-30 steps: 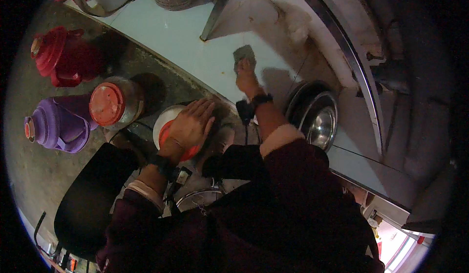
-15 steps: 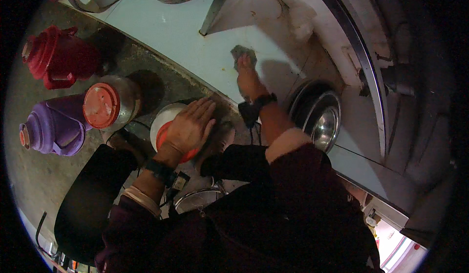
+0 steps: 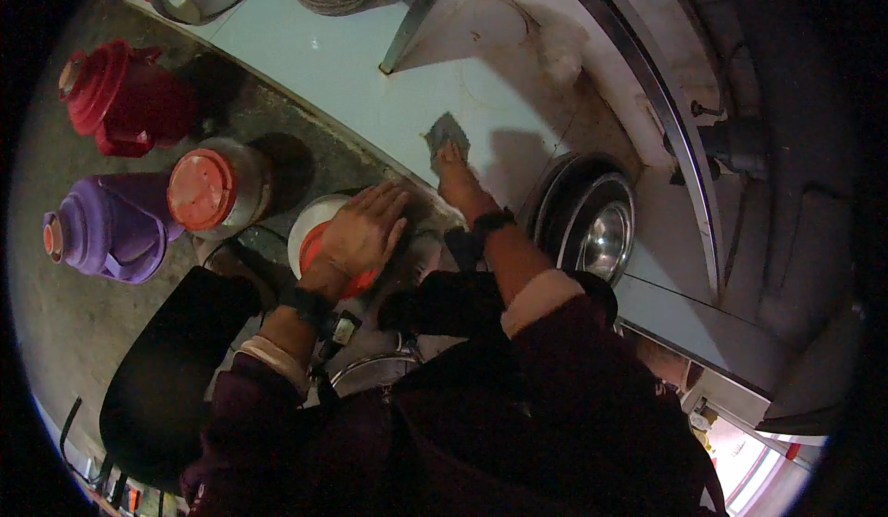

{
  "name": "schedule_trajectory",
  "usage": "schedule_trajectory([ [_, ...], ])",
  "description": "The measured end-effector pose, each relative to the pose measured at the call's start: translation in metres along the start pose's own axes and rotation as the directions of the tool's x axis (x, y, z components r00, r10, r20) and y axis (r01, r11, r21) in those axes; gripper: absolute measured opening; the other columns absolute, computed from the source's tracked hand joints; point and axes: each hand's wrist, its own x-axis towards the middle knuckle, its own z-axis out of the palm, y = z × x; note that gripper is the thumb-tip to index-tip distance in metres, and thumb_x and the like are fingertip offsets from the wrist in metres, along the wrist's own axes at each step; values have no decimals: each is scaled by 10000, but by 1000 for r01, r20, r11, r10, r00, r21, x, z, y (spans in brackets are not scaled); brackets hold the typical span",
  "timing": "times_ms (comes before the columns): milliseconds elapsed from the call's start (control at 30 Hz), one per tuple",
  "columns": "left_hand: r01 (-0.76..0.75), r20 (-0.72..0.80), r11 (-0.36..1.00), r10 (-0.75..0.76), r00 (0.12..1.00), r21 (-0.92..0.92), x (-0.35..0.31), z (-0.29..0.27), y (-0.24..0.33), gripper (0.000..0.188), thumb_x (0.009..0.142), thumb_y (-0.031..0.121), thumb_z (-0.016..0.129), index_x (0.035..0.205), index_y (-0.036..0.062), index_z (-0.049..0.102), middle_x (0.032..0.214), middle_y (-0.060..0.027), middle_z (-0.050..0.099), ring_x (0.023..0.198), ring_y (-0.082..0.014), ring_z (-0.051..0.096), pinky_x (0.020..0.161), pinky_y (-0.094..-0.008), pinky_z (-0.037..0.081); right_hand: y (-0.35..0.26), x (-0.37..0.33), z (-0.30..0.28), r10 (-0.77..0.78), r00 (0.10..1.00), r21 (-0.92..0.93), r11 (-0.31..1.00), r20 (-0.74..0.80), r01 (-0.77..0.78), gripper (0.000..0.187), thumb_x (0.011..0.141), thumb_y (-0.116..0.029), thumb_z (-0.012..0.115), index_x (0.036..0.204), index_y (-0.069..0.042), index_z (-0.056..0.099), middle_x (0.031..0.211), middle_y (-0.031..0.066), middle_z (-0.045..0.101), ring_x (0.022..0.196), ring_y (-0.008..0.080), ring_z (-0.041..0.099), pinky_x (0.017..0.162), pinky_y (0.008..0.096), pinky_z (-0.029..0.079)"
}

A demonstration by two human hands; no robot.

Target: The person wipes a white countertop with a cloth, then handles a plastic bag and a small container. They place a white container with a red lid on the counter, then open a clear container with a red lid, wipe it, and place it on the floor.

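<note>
My right hand (image 3: 459,184) presses a grey cloth (image 3: 449,129) against the white tiled surface (image 3: 370,101), close to its front edge. The fingers bear down on the cloth's near end, and its far end comes to a point. My left hand (image 3: 359,232) is stretched out, palm down, above a round white vessel (image 3: 313,219) with an orange-red top (image 3: 361,284). Nothing shows in that hand, and its fingertips come near the tiled edge. Whether its palm touches the vessel is hidden.
Shiny metal bowls (image 3: 606,235) lean together right of my right forearm. On the floor at left stand a red jug (image 3: 134,96), a purple jug (image 3: 116,228) and a metal container with an orange lid (image 3: 202,189). An upright panel (image 3: 418,19) divides the tiled surface.
My right hand has drawn the cloth back toward me and slightly left across the tiles. My left hand stays nearly in place. The whole view has shifted a little.
</note>
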Motion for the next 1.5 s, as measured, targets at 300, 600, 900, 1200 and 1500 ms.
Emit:
schedule_trajectory([
  [300, 16, 46, 999, -14, 999, -41, 0, -5, 3, 393, 932, 218, 508, 1226, -39, 554, 1277, -193, 561, 1224, -328, 508, 1073, -412, 370, 22, 26, -6, -52, 984, 7, 999, -171, 54, 664, 780, 46, 493, 1415, 80, 301, 1529, 281, 144, 1413, 424, 179, 1150, 414, 252],
  [600, 32, 34, 999, -31, 999, -36, 3, -8, 2, 384, 935, 221, 501, 1209, -39, 572, 1259, -188, 579, 1220, -316, 513, 1077, -405, 366, 53, 97, -61, 91, 988, 53, 995, -127, -85, 696, 764, 60, 457, 1438, 41, 287, 1537, 253, 163, 1417, 405, 186, 1167, 413, 207],
  [900, 21, 12, 999, -20, 1000, -41, 0, -3, 1, 380, 928, 224, 511, 1202, -30, 583, 1258, -181, 581, 1234, -308, 504, 1070, -407, 374, 3, 0, 20, -11, 993, 8, 1000, -113, 12, 638, 833, 11, 453, 1441, 48, 265, 1506, 293, 188, 1407, 426, 188, 1140, 470, 256],
  [1200, 23, 60, 1000, -22, 998, -18, 2, -6, 2, 402, 932, 238, 508, 1218, -39, 565, 1254, -179, 582, 1233, -312, 505, 1072, -410, 373, 49, 54, -10, -91, 950, 86, 989, -298, 122, 791, 718, 110, 503, 1466, -7, 272, 1542, 254, 133, 1408, 443, 180, 1134, 432, 270],
  [1500, 12, 65, 1000, -10, 998, -28, 5, -7, 0, 416, 945, 255, 491, 1236, -35, 555, 1249, -177, 585, 1237, -301, 502, 1075, -406, 369, 64, 146, -61, 143, 926, 31, 990, -349, -140, 712, 818, -28, 481, 1490, -62, 250, 1549, 208, 181, 1428, 403, 153, 1133, 487, 215],
])
